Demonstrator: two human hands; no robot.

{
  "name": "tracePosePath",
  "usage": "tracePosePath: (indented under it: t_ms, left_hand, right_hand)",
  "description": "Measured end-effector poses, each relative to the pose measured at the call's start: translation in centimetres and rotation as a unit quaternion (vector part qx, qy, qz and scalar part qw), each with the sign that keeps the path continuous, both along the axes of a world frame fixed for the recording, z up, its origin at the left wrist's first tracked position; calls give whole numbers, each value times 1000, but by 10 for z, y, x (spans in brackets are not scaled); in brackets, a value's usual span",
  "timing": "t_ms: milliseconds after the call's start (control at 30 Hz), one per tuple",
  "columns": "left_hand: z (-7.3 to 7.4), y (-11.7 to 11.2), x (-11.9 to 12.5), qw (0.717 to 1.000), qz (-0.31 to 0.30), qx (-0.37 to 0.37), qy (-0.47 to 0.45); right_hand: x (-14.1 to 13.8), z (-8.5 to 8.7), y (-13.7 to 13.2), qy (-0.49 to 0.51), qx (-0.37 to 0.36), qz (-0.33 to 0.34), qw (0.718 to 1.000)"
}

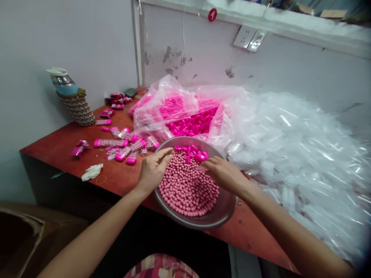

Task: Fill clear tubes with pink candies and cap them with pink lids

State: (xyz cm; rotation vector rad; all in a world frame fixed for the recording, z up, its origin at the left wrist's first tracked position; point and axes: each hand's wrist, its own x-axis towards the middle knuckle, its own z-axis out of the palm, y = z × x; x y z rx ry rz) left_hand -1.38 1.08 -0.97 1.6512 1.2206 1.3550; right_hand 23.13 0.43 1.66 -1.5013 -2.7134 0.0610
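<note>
Where the red-brown table (58, 148) meets the wall at the far left, a water bottle (71, 98) in a woven sleeve is seen standing upright. Below the table edge, part of a cardboard box (20, 239) is shown. A crumpled white cloth (92, 172) is laid near the table's front edge. Just beyond it, filled tubes (124, 144) with pink ends are scattered on their sides, with a few small pink packets among them.

Further right, the left hand (153, 170) is held over the left rim of a metal bowl (222, 216), which is set at the table's front edge. Its fingers are kept together and lightly bent, with the tips reaching over the pink beads (188, 191) heaped in the bowl. The palm is turned away, so it cannot be told whether anything is pinched.

At the far side of the bowl, a handful of pink caps (194, 151) is piled on the beads. The right hand (223, 173) is lowered onto the beads from the right, with its fingers curled downward and the tips touching the heap just beside the caps. Something faint and clear may be held under them, but this cannot be told for certain.

Behind the bowl, an open clear plastic bag (174, 102) filled with more pink caps is slumped against the wall. To the right, a large heap of clear plastic tubes (304, 150) is spread across the table's remaining surface. On the wall above, a white socket (249, 38) and a round red tag (212, 14) marked 1 are fixed.
</note>
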Motion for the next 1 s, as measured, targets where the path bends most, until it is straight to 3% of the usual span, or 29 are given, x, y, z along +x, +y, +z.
tracePosePath:
  t_ms: [100,200,267,367,433,500,567,667,733,767,933,1000]
  left_hand:
    - [-1,-1,-2,1000,3,17,17]
    - [-1,-1,-3,999,4,31,24]
    - [-1,-1,-3,999,8,33,23]
    - [-1,-1,-4,999,10,33,12]
    - [0,-1,-5,1000,8,29,2]
    - [2,-2,-5,1000,-2,16,-7]
    - [5,-5,-3,999,-34,-14,-8]
    - [10,-11,5,991,-128,-49,4]
    - [13,-15,11,981,-182,-60,-3]
    - [13,-16,15,977,-202,-67,-13]
    - [13,-17,24,949,-287,-121,-49]
    - [12,-17,25,933,-329,-137,-53]
  right_hand:
    - [-56,-22,15,-28,-83,22,996]
    - [-91,-48,22,8,-126,59,990]
    - [-103,-55,23,41,-149,64,986]
    - [-101,-48,20,112,-186,47,975]
    - [-93,-36,15,245,-256,8,935]
    - [-83,-24,9,401,-325,-43,855]
    - [-76,-15,2,504,-350,-85,785]
    - [-68,-10,-9,575,-334,-110,739]
    - [-61,-10,-15,585,-307,-95,745]
    - [-57,-10,-18,578,-285,-83,760]
    - [-32,4,-29,419,-127,-5,899]
    - [-26,10,-32,359,-82,35,929]
